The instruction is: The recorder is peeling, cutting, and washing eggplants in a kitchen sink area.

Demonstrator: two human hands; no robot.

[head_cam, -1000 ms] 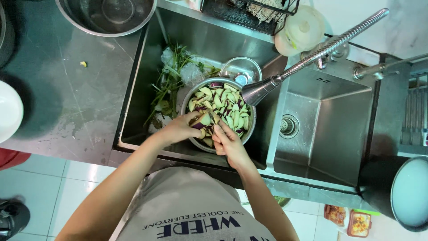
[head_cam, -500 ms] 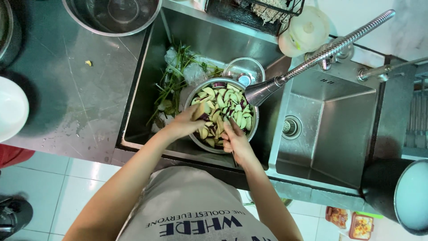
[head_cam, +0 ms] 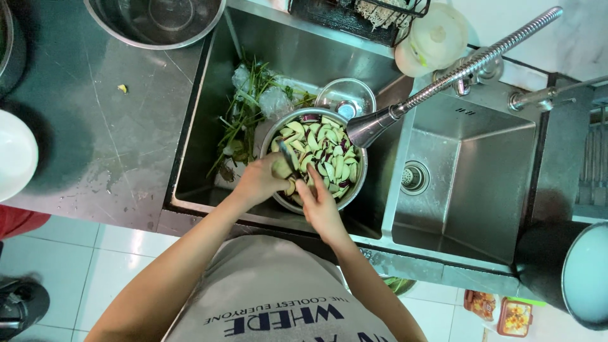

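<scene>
A steel bowl (head_cam: 362, 172) full of pale eggplant slices (head_cam: 328, 151) with purple skin stands in the left sink basin (head_cam: 209, 158). My left hand (head_cam: 258, 181) is at the bowl's near-left rim, closed around a chunk of eggplant (head_cam: 281, 168). My right hand (head_cam: 321, 204) is beside it over the near rim and grips a knife. The dark knife blade (head_cam: 289, 157) points up across the chunk. The hands nearly touch each other.
A pull-out faucet head (head_cam: 367, 128) hangs over the bowl's right edge. Green stems (head_cam: 246, 117) and a small round lid (head_cam: 346, 96) lie behind the bowl. The right basin (head_cam: 468, 183) has a drain. A large steel bowl (head_cam: 158, 22) and a white plate (head_cam: 14, 155) sit on the counter.
Both hands have moved a little closer together at the bowl's near rim. The knife blade now shows against the chunk in my left hand.
</scene>
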